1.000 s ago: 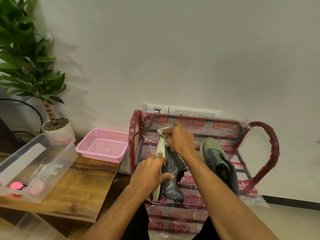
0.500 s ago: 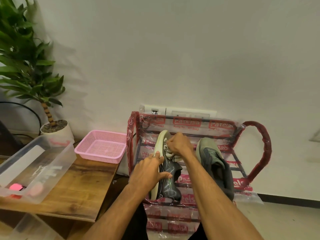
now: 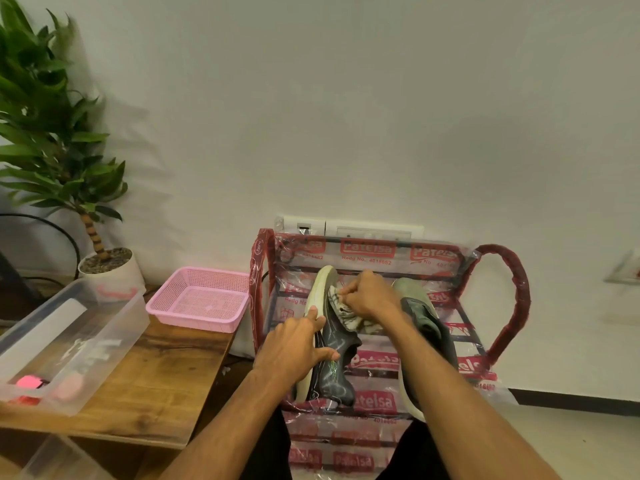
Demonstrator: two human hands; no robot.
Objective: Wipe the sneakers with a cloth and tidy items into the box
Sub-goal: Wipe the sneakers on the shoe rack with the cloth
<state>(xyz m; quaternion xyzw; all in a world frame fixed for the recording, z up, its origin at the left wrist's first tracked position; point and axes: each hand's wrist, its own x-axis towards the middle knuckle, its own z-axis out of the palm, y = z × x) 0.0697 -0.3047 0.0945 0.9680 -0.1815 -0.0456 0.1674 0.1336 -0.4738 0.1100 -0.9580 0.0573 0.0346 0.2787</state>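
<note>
A: Wiping is under way; the left hand (image 3: 294,344) clamps the grey sneaker (image 3: 332,370), thumb across the upper, fingers laid along the pale sole.

B: And that's why the shoe stands tipped on its side on the plastic-wrapped shoe rack (image 3: 505,292); the tilt turns the upper towards the working hand.

A: Just beyond the left fingertips, the right hand (image 3: 372,299) has its fingers curled tight round a bunched striped cloth (image 3: 341,308); the cloth presses on the upper near the toe, right beside the sole's rim.

B: I'd say a wad like that puts firmer pressure on the shoe than a flat sheet would.

A: The second sneaker (image 3: 424,317) lies just right of the right wrist, sole down; whether it has been wiped, I can't tell.

B: The clear box (image 3: 104,327) sits well left of the left hand on the wooden table (image 3: 166,375), with a pink basket (image 3: 201,299) between them; tidying looks not yet begun, by my reading.
</note>
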